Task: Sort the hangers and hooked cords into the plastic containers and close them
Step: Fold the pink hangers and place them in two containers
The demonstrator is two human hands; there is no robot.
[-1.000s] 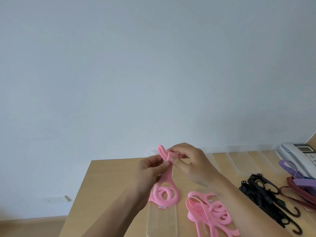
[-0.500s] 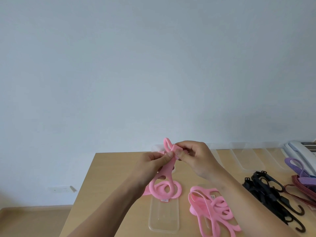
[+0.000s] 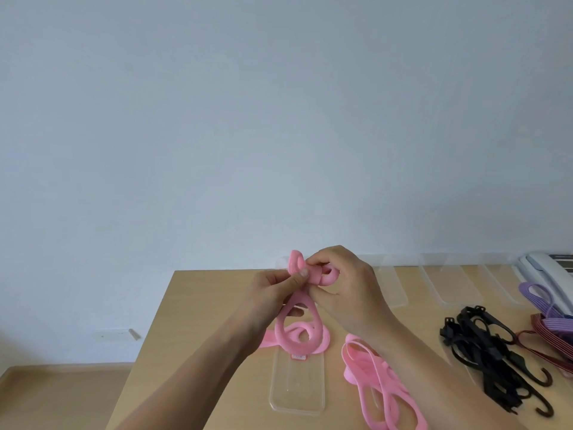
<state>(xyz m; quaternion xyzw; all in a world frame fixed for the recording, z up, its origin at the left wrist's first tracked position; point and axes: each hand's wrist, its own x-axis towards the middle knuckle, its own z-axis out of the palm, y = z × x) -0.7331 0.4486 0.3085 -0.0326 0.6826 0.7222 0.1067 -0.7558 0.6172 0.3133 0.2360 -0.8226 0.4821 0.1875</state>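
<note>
Holds the pink cord pinched at its folded top between left hand and right hand, close together, with loops trailing below them onto the clear container. Could spring unfolded if either pinch slackens, or spill over the rim onto the desk.

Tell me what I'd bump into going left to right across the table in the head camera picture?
Left hand → right hand, both pinching one pink cord → loose pile of pink cords → black hooked cords. The things at the far right edge overlap, so they are left out.
</note>
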